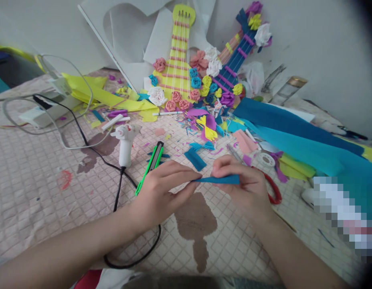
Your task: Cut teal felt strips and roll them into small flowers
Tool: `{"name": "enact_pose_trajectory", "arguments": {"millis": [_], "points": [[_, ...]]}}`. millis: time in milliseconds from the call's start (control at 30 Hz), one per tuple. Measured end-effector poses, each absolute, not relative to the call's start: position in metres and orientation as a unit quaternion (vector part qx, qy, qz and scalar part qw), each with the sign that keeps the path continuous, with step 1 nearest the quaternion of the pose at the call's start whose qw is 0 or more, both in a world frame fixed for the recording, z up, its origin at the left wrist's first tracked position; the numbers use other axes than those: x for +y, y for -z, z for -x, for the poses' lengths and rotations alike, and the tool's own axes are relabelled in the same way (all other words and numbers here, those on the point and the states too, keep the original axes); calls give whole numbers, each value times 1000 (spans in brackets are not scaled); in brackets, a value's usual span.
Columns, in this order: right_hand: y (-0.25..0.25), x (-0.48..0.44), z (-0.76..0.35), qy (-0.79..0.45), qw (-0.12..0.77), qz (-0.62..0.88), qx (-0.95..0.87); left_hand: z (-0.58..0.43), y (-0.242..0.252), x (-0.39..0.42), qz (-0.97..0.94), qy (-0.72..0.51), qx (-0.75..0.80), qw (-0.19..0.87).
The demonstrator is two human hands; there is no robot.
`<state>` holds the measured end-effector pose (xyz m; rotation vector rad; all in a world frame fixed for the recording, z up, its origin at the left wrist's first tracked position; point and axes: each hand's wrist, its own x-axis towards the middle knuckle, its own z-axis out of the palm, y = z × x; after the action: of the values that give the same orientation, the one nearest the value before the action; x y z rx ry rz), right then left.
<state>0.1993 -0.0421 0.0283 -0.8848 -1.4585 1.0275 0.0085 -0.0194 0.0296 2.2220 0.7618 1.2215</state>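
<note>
Both hands hold a thin blue foam strip (219, 180) above the pink quilted floor mat (38, 172). My left hand (162, 188) pinches its left end with fingertips pressed together. My right hand (243, 184) grips the right part, fingers curled around it. A green utility knife (150, 166) lies just behind my left hand, and a white glue gun (125, 144) stands a little farther left with its black cord (120, 196) running under my left wrist. Red-handled scissors (274, 190) lie right of my right hand.
Two foam guitars, one yellow (178, 60) and one blue (234, 64), lean against the wall with paper roses around them. Large blue foam sheets (300, 136) spread at right, yellow sheets (96, 92) at left. A tape roll (265, 159), foam scraps and a power adapter (38, 114) lie around.
</note>
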Motion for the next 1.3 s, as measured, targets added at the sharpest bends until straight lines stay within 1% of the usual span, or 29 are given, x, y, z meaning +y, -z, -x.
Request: {"name": "enact_pose_trajectory", "arguments": {"millis": [267,433,700,967,1033,1133,1233,1300], "points": [[-29,-46,-205,-411,531,335,-661,-4,-34,-20,-805,-499,232,221],[-26,-44,-206,-410,541,300,-671,-4,-36,-17,-815,-516,183,189],[-24,-44,-205,-441,539,269,-665,-4,-34,-18,-804,-520,184,220],[-28,-45,-204,-436,544,277,-661,-3,-36,-19,-806,-511,182,237],[-28,-45,-202,-437,550,302,-645,-6,-35,-20,-786,-513,202,279],[-26,-44,-199,-443,560,364,-598,-10,-31,-20,-724,-485,282,401],[-23,-44,-198,-460,547,427,-554,-13,-29,-18,-646,-433,362,514],[-22,-44,-198,-466,530,461,-538,-14,-29,-17,-612,-413,377,559]]}}
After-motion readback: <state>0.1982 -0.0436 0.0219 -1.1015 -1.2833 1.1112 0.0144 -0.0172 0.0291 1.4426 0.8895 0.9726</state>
